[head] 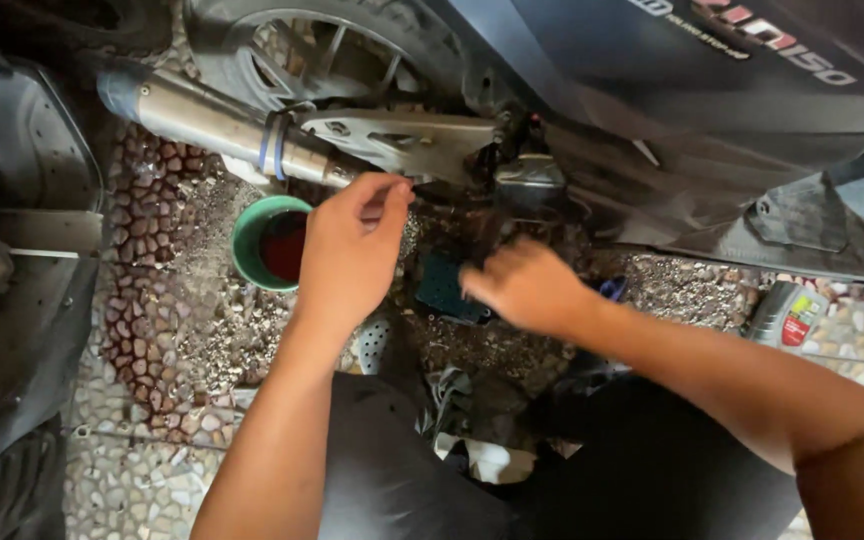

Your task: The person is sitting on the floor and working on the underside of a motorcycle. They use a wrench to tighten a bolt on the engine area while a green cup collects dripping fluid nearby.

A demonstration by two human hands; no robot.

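My left hand reaches up toward the underside of a dark scooter, fingers pinched together near the engine area just below the metal bracket; whether it pinches something small I cannot tell. My right hand is blurred, held low under the engine, beside a dark blue-green object on the ground. Its fingers curl downward and what they hold is unclear. A green bowl with dark red liquid stands just left of my left hand.
A steel exhaust pipe runs across the upper left, with the rear wheel behind it. A grey oil bottle lies at the right. A black body panel lies on the left. The pebbled floor is oil-stained.
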